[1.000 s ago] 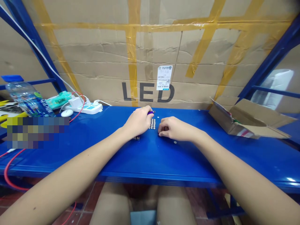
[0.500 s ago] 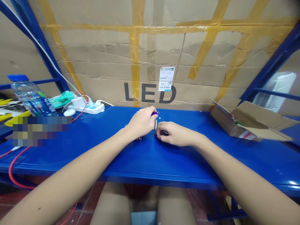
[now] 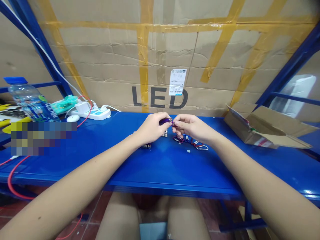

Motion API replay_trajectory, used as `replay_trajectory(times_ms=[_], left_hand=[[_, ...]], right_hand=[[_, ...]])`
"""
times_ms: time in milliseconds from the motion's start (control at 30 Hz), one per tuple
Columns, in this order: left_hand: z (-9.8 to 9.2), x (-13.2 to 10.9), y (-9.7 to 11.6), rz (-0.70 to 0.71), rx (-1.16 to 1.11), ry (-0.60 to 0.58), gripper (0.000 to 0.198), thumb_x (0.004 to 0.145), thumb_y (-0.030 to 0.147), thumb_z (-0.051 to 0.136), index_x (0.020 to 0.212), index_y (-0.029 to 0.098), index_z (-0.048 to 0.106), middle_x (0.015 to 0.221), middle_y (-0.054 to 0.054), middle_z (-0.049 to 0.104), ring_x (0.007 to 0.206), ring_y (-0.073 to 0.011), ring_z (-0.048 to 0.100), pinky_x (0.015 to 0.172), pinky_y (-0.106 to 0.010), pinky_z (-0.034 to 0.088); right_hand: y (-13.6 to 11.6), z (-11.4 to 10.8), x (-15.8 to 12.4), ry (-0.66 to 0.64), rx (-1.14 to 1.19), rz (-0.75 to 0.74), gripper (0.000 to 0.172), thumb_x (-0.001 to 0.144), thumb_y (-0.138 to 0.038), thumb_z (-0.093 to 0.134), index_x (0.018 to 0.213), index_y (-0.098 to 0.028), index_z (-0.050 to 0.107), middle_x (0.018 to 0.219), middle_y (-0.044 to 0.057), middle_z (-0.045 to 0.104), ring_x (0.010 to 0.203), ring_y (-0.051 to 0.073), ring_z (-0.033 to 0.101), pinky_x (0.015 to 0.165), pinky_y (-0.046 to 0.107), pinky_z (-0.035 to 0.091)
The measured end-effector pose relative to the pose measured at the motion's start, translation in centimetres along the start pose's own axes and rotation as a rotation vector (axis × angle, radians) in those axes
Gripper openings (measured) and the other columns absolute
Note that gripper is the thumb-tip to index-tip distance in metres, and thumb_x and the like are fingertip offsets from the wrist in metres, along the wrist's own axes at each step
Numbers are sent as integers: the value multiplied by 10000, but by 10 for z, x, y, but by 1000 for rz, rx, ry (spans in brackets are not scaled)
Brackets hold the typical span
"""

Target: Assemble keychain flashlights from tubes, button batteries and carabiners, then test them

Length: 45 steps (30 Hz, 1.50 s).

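Note:
My left hand is closed around a small purple tube with a silver end, held just above the table. Right beside it, my right hand pinches a thin purple carabiner, mostly covered by the fingers, against the tube's silver end. Below my right hand lie several carabiners in red, blue and silver. Small silver parts stand in rows under my left hand. Small dark and brass-coloured pieces lie partly hidden by my left wrist.
The blue table carries an open cardboard box at right. On the left are a water bottle, a white power strip and a red cable. A large taped carton stands behind.
My right hand has risen from the table and moved up to the purple tube, now with the purple carabiner. The carabiners it covered now show. My left hand stays nearly in place.

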<state>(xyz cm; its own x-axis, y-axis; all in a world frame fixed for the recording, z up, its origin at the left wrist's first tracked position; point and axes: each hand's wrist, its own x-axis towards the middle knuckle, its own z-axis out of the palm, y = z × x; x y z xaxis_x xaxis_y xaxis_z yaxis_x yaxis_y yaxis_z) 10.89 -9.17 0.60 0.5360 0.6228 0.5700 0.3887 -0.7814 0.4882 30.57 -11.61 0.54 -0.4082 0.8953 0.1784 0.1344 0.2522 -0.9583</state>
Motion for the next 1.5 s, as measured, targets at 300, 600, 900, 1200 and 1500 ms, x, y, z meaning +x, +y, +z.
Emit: replay_trajectory(times_ms=[300,600,900,1200,1500], left_hand=[[3,-1,-3,-16,26,17,84,903,219,540,841,178,579,798,-17,658,728,-150,558,693,-286,399],[5,-3,-1,28,19,39,71,900,184,550,830,179,566,771,4,640,695,-131,538,663,-265,384],[10,-2,-6,16,16,15,63,910,190,544,852,184,567,822,-16,666,761,-160,589,708,-293,422],[11,-5,-2,18,209,2,115,950,241,486,1053,191,475,1003,-78,648,870,-205,621,740,-345,469],[8,-6,-2,162,501,12,161,959,240,500,1059,203,621,1000,-56,656,956,-223,634,767,-328,479]], right_hand=[[0,5,2,111,192,55,199,793,-296,710,732,-163,576,729,60,663,568,122,571,503,261,431],[0,13,4,201,180,12,203,753,-221,690,654,-178,518,586,5,577,465,76,429,429,231,341],[8,11,4,280,-238,-134,112,811,-219,570,729,-208,493,519,-59,468,412,99,431,432,251,328],[7,4,1,445,-823,-363,130,820,-133,501,709,-197,477,609,-11,518,568,129,446,585,278,313],[6,9,-1,345,-943,-395,144,866,-136,479,743,-204,448,647,8,536,584,142,453,606,280,316]])
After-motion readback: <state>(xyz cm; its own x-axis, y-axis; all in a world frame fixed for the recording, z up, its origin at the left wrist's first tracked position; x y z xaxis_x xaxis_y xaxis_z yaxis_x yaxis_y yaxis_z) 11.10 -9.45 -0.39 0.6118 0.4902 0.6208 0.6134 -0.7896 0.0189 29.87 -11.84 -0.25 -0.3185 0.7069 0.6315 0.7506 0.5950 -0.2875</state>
